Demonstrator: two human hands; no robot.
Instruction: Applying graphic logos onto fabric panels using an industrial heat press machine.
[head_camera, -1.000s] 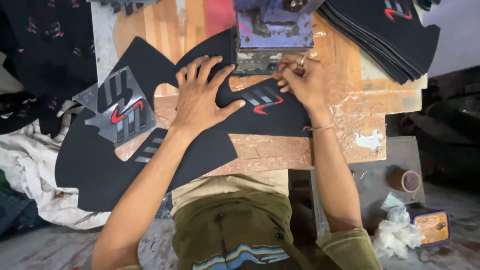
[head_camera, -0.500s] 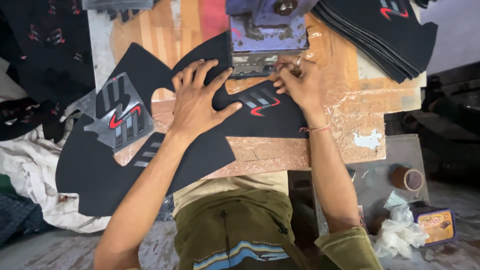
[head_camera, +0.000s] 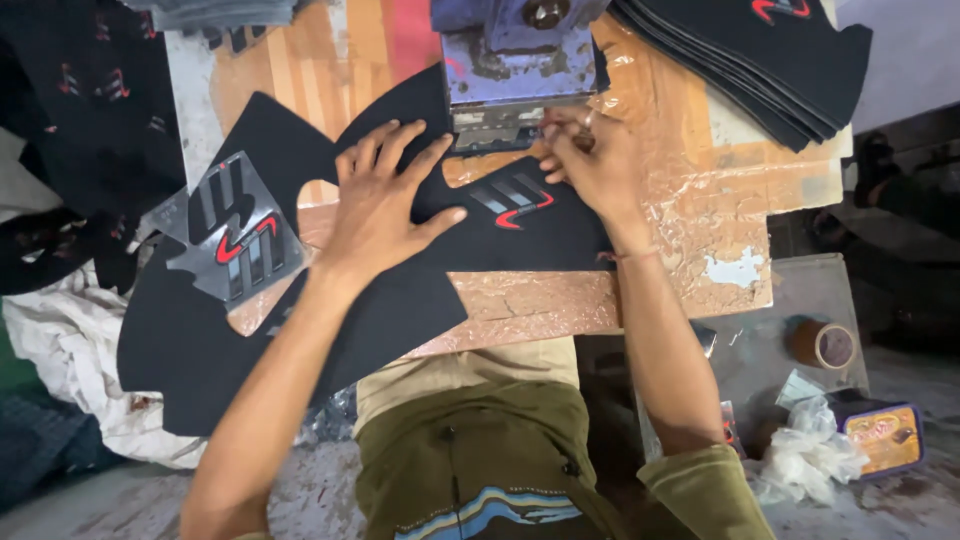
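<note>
Lying flat across the worktable (head_camera: 690, 250), the black fabric panel (head_camera: 400, 300) runs its long axis left to right. The left hand (head_camera: 385, 200) presses it down, fingers spread, gripping nothing. The right hand (head_camera: 595, 160), nearer the metal press (head_camera: 515, 65), pinches the panel's far edge beside the red-and-grey emblem (head_camera: 512, 203).

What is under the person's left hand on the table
The left hand lies flat on a black cut fabric piece with a grey and red emblem. That fabric rests on the wooden table; the tabletop directly beneath is covered.
</note>
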